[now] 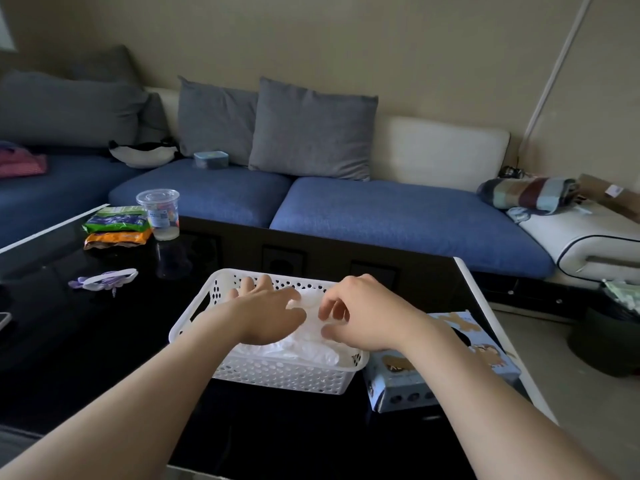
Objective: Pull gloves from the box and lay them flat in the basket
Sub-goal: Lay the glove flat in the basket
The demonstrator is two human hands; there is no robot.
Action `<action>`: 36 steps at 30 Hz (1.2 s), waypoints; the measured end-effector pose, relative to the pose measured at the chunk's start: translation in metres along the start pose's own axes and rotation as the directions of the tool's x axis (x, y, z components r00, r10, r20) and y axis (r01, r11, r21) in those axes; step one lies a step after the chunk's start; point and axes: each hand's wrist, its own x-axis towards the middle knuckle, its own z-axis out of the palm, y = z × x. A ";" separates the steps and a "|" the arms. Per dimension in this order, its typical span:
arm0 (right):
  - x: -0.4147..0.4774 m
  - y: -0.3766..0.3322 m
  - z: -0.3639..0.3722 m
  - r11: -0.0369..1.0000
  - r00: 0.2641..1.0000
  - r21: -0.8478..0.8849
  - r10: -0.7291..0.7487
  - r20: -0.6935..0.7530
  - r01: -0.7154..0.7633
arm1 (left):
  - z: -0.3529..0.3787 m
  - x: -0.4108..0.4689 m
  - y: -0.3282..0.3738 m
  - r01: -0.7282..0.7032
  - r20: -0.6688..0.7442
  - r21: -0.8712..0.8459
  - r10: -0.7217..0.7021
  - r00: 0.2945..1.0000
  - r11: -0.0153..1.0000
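A white perforated basket (284, 377) stands on the black glossy table, near its right side. Thin white plastic gloves (311, 348) lie crumpled inside it. My left hand (266, 306) rests palm down on the gloves, fingers spread toward the basket's far wall. Beside it, over the basket's right half, my right hand (360, 317) has its fingers curled, thumb and fingertips pinching at the glove material. The light blue glove box (443, 375) lies just right of the basket, partly hidden under my right forearm.
On the table's left stand a clear plastic cup (160, 213), stacked snack packets (116, 226) and a purple-and-white object (105, 278). A blue sofa with grey cushions runs behind the table. The table's white right edge (485, 306) is close to the box.
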 end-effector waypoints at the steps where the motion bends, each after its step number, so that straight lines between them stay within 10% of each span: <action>1: -0.001 0.004 0.002 1.000 1.000 -0.021 0.006 0.015 -0.005 | 0.001 0.000 0.003 -0.028 -0.045 -0.009 0.027 0.999 1.000; 6: 0.003 0.016 0.016 0.998 0.991 -0.062 0.040 0.128 -0.032 | 0.012 0.003 0.005 -0.079 0.014 -0.046 0.079 0.997 0.996; 11: -0.002 0.024 0.007 0.997 0.996 0.079 0.033 -0.085 -0.026 | 0.015 0.007 0.007 -0.064 0.039 -0.080 0.067 0.997 0.995; 22: -0.044 0.071 -0.026 0.934 0.916 0.036 0.355 -0.186 -0.355 | 0.011 0.003 0.048 -0.313 -0.383 -0.097 0.255 0.888 0.945; 36: -0.058 0.111 -0.013 0.915 0.904 -0.035 0.390 -0.173 -0.401 | 0.043 0.012 0.128 -0.565 -0.140 0.170 0.588 0.797 0.807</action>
